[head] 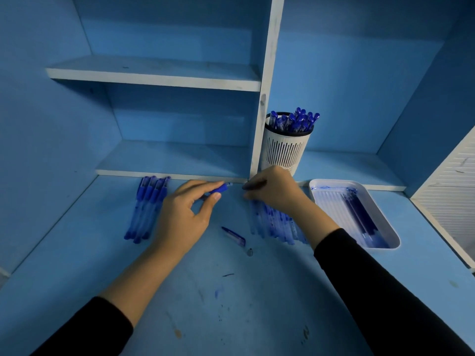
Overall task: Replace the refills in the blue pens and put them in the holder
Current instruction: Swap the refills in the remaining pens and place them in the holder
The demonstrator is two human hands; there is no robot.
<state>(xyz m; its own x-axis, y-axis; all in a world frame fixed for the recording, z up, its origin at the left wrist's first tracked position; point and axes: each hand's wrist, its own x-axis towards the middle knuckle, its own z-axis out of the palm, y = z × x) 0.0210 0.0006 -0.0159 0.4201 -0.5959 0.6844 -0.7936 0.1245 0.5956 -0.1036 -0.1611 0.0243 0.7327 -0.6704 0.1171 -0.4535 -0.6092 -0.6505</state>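
Gripping, left: the left hand (pixel 185 209) pinches a blue pen piece (pixel 220 188) between its thumb and curled fingers, the piece's end pointing toward the other hand.
Right: the right hand (pixel 273 192) curls its fingers on a thin dark rod (pixel 255 185); whether this is a refill cannot be told.
Under the right wrist: a row of clear barrels (pixel 277 224) on the desk (pixel 231 304).
Between the hands, nearer the person: a loose barrel (pixel 234 233) and a small tip (pixel 249 252).
Left of the left hand: a row of capped pens (pixel 147 206).
Behind the right hand: the white holder (pixel 284 152), upright, full of blue pens (pixel 295 120).
Right of the right hand: a white tray (pixel 326 201) with refills (pixel 359 217).
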